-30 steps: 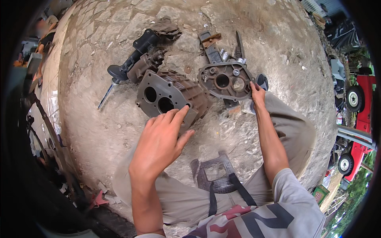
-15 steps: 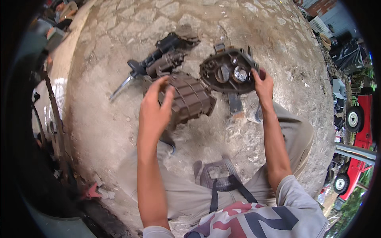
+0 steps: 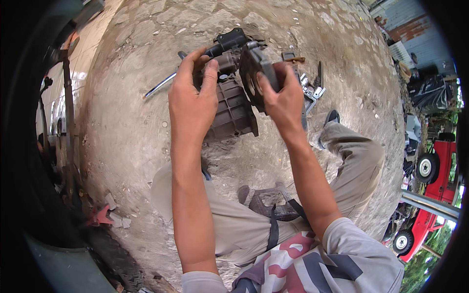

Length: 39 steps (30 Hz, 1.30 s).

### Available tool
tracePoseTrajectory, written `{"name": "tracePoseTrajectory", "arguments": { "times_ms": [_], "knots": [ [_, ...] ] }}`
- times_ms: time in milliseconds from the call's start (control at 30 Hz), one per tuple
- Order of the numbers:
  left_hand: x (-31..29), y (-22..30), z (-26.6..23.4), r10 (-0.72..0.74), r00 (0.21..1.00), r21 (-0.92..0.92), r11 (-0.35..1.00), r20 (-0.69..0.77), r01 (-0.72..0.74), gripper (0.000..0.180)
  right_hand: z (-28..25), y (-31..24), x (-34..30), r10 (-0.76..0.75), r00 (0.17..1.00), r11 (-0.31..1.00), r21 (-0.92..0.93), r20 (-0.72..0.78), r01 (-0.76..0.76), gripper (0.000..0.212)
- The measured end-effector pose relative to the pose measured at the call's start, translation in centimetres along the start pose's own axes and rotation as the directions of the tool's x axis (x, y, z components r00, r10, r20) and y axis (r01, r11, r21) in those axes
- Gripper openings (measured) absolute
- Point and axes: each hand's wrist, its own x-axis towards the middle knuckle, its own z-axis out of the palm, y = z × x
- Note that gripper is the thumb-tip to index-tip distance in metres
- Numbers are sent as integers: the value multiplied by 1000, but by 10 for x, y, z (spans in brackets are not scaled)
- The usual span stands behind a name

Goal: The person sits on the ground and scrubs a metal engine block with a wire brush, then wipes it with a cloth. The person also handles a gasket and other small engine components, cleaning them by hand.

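Observation:
A ribbed brown gearbox housing (image 3: 229,110) lies on the ground in front of me. My left hand (image 3: 194,95) is at its left side, thumb and fingers apart; whether the fingertips touch the housing is hidden. My right hand (image 3: 283,97) grips a dark metal housing cover (image 3: 255,73), thumb on the near face and fingers behind. The cover is tilted nearly on edge, close to the right end of the housing. Beyond the housing sits a black tubular casting (image 3: 229,41), and a shiny metal shaft (image 3: 160,85) points out to the left.
Silver metal parts (image 3: 311,93) lie on the ground right of my right hand. A dark low stool-like frame (image 3: 271,202) sits between my legs. Dark machinery and a red broken piece (image 3: 99,215) line the left side. A red vehicle (image 3: 439,171) stands far right.
My right hand has brought the cover leftward to the housing and turned it from face-up to nearly on edge. Silver parts formerly behind it now show. My left hand has shifted slightly farther away.

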Motion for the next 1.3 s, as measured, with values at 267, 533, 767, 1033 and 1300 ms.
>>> {"name": "tracePoseTrajectory", "arguments": {
  "times_ms": [267,533,767,1033,1300],
  "knots": [
    [-14,-12,-29,-11,999,-72,997,-38,8,37,-8,1,-11,47,997,987,154,53,-55,39],
    [-16,-21,22,-2,961,11,1000,278,-1,40,-26,16,-72,60,998,991,117,36,-64,39],
    [-33,-27,38,-50,931,124,992,362,6,43,-41,36,-106,-121,993,993,16,-1,121,39],
    [-48,-14,37,38,846,162,976,532,-145,49,-66,52,-136,-130,980,992,25,154,128,44],
    [-63,-22,40,-42,745,314,921,666,-229,52,-79,75,-183,-227,959,974,24,171,226,48]
  ]
}}
